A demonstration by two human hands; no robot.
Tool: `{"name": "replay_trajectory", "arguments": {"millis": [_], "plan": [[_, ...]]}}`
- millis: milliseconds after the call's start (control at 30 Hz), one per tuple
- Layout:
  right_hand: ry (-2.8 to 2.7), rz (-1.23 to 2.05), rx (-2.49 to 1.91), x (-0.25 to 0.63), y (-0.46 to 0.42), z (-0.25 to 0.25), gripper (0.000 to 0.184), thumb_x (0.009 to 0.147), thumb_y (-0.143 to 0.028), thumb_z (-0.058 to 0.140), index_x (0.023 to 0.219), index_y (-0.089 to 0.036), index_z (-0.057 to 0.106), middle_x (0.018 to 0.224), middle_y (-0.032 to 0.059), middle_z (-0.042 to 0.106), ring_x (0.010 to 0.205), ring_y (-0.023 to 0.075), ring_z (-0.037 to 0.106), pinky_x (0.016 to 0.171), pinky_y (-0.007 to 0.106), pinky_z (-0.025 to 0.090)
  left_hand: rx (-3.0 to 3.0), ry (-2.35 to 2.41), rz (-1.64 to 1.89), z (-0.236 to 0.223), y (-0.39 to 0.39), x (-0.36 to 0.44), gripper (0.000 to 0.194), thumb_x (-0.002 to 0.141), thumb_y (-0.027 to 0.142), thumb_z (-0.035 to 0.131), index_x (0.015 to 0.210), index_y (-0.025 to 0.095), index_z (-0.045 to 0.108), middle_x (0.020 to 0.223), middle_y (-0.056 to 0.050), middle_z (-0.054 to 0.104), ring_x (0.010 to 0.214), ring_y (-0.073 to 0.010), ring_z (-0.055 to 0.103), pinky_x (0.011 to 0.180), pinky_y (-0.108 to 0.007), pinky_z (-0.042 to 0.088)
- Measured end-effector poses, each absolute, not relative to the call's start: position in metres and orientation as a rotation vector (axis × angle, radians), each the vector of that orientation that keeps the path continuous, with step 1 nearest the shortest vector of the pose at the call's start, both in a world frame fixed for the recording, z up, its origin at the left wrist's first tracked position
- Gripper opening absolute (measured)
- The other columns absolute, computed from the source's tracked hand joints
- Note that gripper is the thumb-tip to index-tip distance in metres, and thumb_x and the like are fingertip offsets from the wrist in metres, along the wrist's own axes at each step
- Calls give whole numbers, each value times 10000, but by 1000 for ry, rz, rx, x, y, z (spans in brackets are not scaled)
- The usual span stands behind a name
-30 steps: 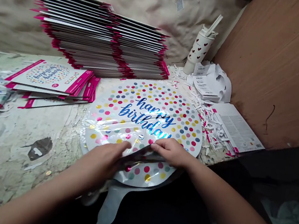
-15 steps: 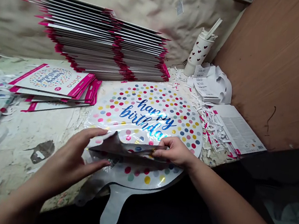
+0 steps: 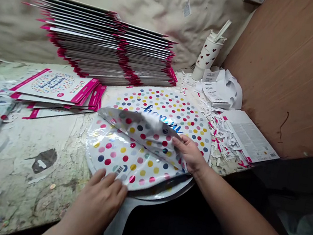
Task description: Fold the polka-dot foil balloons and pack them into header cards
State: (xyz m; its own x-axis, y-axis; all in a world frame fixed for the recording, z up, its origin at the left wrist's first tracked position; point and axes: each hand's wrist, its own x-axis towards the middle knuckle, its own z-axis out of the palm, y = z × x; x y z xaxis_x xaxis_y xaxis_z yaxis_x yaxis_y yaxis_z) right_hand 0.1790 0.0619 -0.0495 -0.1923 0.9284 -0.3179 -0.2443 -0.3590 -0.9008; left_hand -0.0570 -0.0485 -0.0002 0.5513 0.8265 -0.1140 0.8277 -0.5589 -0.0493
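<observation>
Across the surface [image 3: 20, 140], your right hand [image 3: 188, 153] pinches the foil balloon [image 3: 136, 150], now folded back, while your left hand [image 3: 97, 199] lies spread below.

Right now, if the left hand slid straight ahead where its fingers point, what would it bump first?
The left hand would meet the polka-dot foil balloon first; its fingertips look right at the balloon's lower edge, though depth is hard to judge.
</observation>
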Motion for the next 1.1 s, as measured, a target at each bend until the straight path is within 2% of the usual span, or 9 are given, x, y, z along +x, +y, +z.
{"name": "replay_trajectory", "arguments": {"millis": [133, 233, 300, 400, 467, 600, 767, 933, 1100], "plan": [[-1147, 1639, -1084, 181, 58, -49, 216, 672, -362, 718, 706, -179, 608, 626, -34, 565, 565, 88, 521, 581, 230, 445, 2652, 1500, 24, 11, -41, -109, 210, 791, 404, 557, 860, 232, 655, 825, -37, 675, 736, -201, 626, 678, -311, 490], [-1545, 1529, -986, 182, 41, -42, 53, 730, -226, 630, 732, -176, 646, 686, -2, 609, 634, 120, 574, 645, 269, 482, 2731, 1929, 418, 12, -2, -140, 646, 819, 472, 483, 1340, 110, 363, 1375, -193, 401, 1250, -371, 374, 969, -533, 339], [-1954, 1299, -885, 185, 23, -39, 207, 699, -126, 580, 874, -186, 674, 881, 44, 655, 858, 184, 609, 812, 340, 481, 2813, 1724, 292, -1, 21, -151, 609, 871, 358, 403, 1416, 157, 218, 1445, -147, 320, 1310, -358, 293, 997, -590, 272], [-2462, 886, -870, 198, 2, -44, 674, 614, -38, 539, 1267, -204, 503, 1344, 98, 461, 1284, 284, 350, 1047, 460, 310, 2825, 1228, 55, -34, 34, -156, 532, 866, 149, 322, 1368, 326, 336, 1389, 5, 436, 1265, -240, 408, 1016, -471, 341], [-2504, 671, -1119, 217, 2, -53, 800, 617, -2, 476, 1384, -184, 340, 1445, 105, 321, 1356, 275, 214, 1081, 483, 262, 2804, 1128, 102, -53, 30, -157, 518, 844, 121, 343, 1274, 381, 470, 1359, 57, 464, 1272, -206, 404, 1018, -380, 370], [-2197, 387, -1711, 267, 39, -64, 590, 787, -58, 382, 1367, -166, 375, 1381, 113, 425, 1296, 247, 360, 1047, 486, 337, 2743, 1182, 267, -65, 22, -154, 485, 842, 132, 353, 1200, 397, 548, 1328, 71, 487, 1294, -204, 367, 1040, -363, 355], [-2421, 461, -1438, 303, 95, -62, 452, 860, -215, 442, 1310, -249, 461, 1396, 32, 406, 1324, 225, 311, 1107, 494, 187, 2658, 1165, 284, -58, 21, -153, 475, 839, 135, 329, 1137, 383, 603, 1306, 45, 515, 1283, -204, 387, 1040, -380, 351], [-2274, 749, -1428, 314, 125, -58, 382, 774, -260, 549, 1150, -266, 614, 1295, 19, 531, 1222, 221, 464, 1092, 435, 239, 2514, 1451, 280, -53, 31, -175, 481, 774, 258, 415, 1237, 286, 542, 1415, -4, 392, 1283, -226, 387, 1040, -363, 343], [-1905, 1003, -1734, 307, 170, -46, 258, 774, -336, 521, 882, -175, 692, 806, 14, 703, 778, 183, 643, 707, 281, 506, 1978, 2037, 60, -17, 79, -175, 404, 793, 341, 319, 984, 179, 636, 860, -56, 710, 784, -216, 648, 706, -311, 504]]}}
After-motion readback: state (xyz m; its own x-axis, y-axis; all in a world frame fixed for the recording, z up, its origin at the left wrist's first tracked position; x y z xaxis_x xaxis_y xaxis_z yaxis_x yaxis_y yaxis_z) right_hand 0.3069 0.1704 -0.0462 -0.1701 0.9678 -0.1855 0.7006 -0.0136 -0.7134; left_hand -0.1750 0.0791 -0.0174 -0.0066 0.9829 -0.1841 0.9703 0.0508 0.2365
